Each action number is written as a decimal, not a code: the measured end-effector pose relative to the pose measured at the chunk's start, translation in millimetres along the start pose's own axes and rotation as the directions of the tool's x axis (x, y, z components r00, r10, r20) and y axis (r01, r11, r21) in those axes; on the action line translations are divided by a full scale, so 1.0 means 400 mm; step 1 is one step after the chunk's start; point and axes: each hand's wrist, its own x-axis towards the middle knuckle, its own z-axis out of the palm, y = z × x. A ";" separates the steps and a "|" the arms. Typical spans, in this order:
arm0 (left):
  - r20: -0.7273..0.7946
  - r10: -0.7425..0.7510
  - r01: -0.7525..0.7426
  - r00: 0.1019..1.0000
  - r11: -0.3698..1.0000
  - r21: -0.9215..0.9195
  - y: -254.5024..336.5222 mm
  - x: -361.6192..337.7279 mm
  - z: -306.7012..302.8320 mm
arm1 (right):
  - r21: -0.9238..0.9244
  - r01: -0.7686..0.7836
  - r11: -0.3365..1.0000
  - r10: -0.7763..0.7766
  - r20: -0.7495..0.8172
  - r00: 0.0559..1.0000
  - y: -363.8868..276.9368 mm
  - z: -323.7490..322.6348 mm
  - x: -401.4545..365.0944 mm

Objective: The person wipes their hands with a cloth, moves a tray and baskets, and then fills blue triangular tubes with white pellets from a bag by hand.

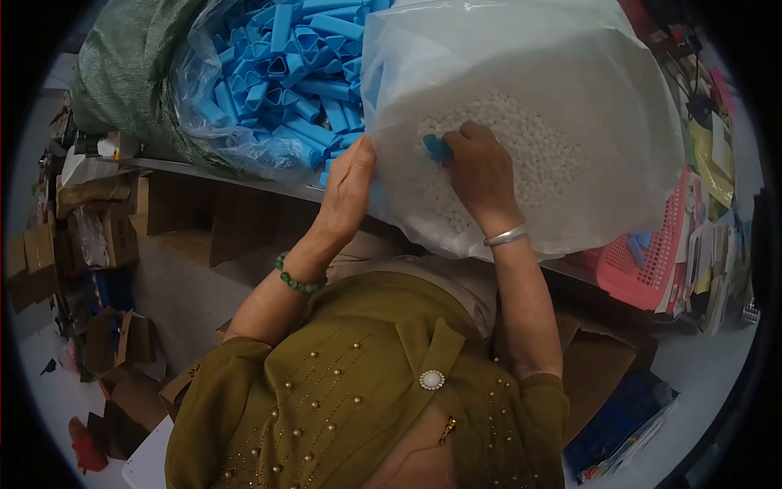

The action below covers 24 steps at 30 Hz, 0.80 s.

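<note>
Right hand (482, 173) grips a blue piece (436, 147) jutting out to its left, over white pellets (542, 155); left hand (350, 186) is against the white bag (570, 73), its grip unclear.

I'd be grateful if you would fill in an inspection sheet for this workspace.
Surface: table edge visible; bags cover much of the top.
Job's things: small white pieces in an open white bag; folded blue pieces in a clear bag beside it.
Clutter: pink basket and mixed items at right.
Grippers: bare hands; left hand upright at the white bag's edge, right hand over the white pieces, holding a blue piece.
Cables: thin dark lines upper right, too unclear to confirm.
Surroundings: green woven sack upper left; cardboard boxes below table level.
</note>
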 end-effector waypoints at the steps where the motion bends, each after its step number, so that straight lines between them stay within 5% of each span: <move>1: 0.031 -0.004 0.004 1.000 1.000 -0.014 0.022 0.001 0.005 | 0.068 -0.018 0.998 0.016 0.030 0.999 -0.008 0.000 0.008; 5: 0.057 -0.005 0.011 0.998 0.994 -0.111 0.037 0.000 0.005 | 0.206 -0.012 0.978 0.005 0.033 0.999 -0.023 -0.016 0.022; 9: 0.065 -0.039 0.046 0.997 0.993 -0.109 0.040 -0.019 -0.004 | 0.645 -0.250 0.722 0.197 0.154 0.968 -0.043 -0.066 0.003; 10: -0.120 0.124 -0.138 0.985 0.983 -0.117 0.048 -0.029 0.010 | 0.760 -0.308 0.573 0.244 0.201 0.949 -0.049 -0.079 -0.004; 11: -0.298 0.276 -0.315 0.914 0.945 -0.091 0.057 -0.035 0.021 | 0.756 -0.310 0.577 0.247 0.200 0.948 -0.056 -0.090 -0.013; 12: -0.293 0.275 -0.315 0.916 0.944 -0.097 0.064 -0.038 0.010 | 0.827 -0.321 0.462 0.287 0.204 0.936 -0.064 -0.099 -0.022; 14: -0.056 0.776 -0.707 0.628 0.600 0.374 0.084 -0.050 -0.029 | 0.883 -0.323 0.340 0.329 0.210 0.921 -0.073 -0.107 -0.039; 16: 0.038 0.755 -0.703 0.654 0.588 0.400 0.128 -0.061 0.003 | 0.886 -0.126 0.447 0.199 0.039 0.979 -0.080 -0.108 -0.053; 19: 0.262 0.504 -0.564 0.823 0.783 0.263 0.149 -0.050 0.051 | 0.782 0.013 0.623 0.139 -0.127 0.982 -0.112 -0.136 -0.066; 23: 0.290 0.484 -0.539 0.826 0.828 0.155 0.132 -0.045 0.066 | 0.758 -0.023 0.651 0.131 -0.083 0.988 -0.099 -0.161 -0.093; 24: 0.263 0.474 -0.508 0.840 0.858 0.078 0.132 -0.045 0.071 | 0.851 -0.087 0.518 0.169 -0.002 0.986 -0.096 -0.163 -0.097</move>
